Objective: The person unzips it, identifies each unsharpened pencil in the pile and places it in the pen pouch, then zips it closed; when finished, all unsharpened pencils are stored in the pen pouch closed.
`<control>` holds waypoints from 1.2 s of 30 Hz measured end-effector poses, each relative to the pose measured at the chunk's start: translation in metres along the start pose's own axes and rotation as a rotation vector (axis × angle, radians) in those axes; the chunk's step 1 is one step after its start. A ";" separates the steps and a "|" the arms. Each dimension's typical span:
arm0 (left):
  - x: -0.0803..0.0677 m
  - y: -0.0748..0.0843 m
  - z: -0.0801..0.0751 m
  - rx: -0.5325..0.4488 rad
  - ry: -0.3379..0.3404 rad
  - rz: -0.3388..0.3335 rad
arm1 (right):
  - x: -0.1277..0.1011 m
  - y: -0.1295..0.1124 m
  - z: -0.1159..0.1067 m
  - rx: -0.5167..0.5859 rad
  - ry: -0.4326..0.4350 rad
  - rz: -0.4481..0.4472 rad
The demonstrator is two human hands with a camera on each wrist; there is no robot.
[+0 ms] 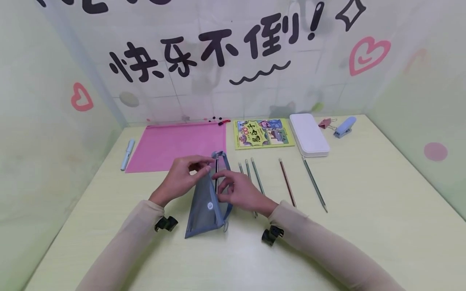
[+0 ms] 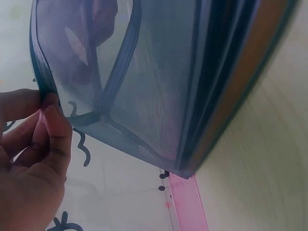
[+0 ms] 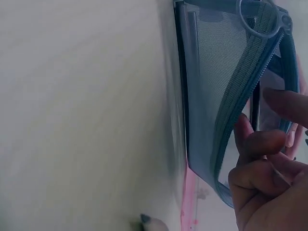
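A blue-grey mesh pencil pouch stands unzipped on the table, its zip edge and a round ring showing in the right wrist view. My left hand pinches the upper edge of the pouch between thumb and forefinger; in the left wrist view that hand is at the mesh's corner. Curled at the opening is my right hand, its fingers about a slim dark pen with a light stripe. Part of the pen shows between thumb and fingers, the rest hidden.
Several green pencils and a brown pencil lie right of the pouch. Behind are a pink folder, a yellow booklet, a white case, a binder clip and a blue stapler. A blue pen lies far left.
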State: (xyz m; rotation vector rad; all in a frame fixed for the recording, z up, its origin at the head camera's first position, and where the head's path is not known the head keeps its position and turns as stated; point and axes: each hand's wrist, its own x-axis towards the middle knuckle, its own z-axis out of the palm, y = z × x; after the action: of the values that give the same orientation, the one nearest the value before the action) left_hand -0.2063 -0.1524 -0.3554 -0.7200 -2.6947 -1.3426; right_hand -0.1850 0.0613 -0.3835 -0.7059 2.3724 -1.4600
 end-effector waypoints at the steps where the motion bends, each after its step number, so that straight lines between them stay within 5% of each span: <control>1: 0.000 0.000 0.000 0.002 0.000 -0.001 | 0.000 0.000 -0.002 -0.013 -0.009 -0.010; 7: 0.003 0.001 0.001 0.016 0.000 -0.009 | -0.010 0.008 -0.035 -0.031 0.006 -0.012; 11: 0.005 -0.001 0.001 0.010 -0.003 -0.010 | -0.020 0.018 -0.069 -0.091 0.024 0.063; 18: 0.001 -0.003 0.000 -0.006 -0.007 -0.012 | -0.041 0.044 -0.117 -0.257 -0.075 0.219; 23: 0.000 -0.004 -0.001 -0.003 -0.004 -0.017 | -0.054 0.059 -0.139 -0.327 -0.084 0.247; 30: 0.000 -0.007 0.000 -0.014 0.001 -0.022 | -0.068 0.066 -0.156 -0.330 -0.052 0.254; 36: -0.001 -0.006 0.003 -0.036 0.023 -0.016 | -0.067 0.063 -0.139 -0.311 -0.105 0.175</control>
State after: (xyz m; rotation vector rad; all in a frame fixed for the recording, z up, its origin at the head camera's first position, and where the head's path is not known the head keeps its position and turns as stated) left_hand -0.2074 -0.1536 -0.3620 -0.6841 -2.6710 -1.3972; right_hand -0.2093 0.2257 -0.3776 -0.6082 2.5323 -0.9717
